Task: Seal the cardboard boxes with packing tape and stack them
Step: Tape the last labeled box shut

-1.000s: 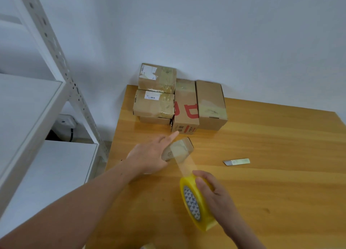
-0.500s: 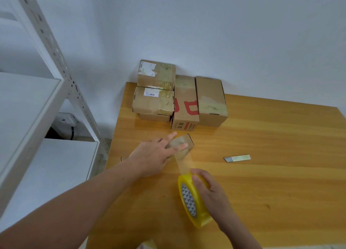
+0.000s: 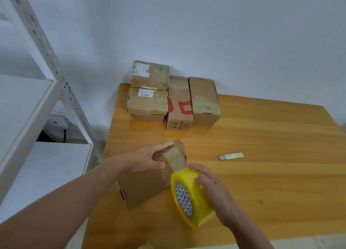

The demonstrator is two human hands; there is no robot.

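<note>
Right hand (image 3: pixel 211 185) has its grip closed round the yellow tape roll (image 3: pixel 192 198); left hand (image 3: pixel 149 159) clasps the far end of the cardboard box (image 3: pixel 142 188) on the worktop (image 3: pixel 262 136); a tape strip (image 3: pixel 175 158) stretches from roll to box; taped boxes (image 3: pixel 172 98) stand stacked by the wall.

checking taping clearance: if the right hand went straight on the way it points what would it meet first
Gripping the yellow tape roll, the right hand points up-left along the pulled tape. It would probably meet the small cardboard box first, beside the left hand holding it.
</note>
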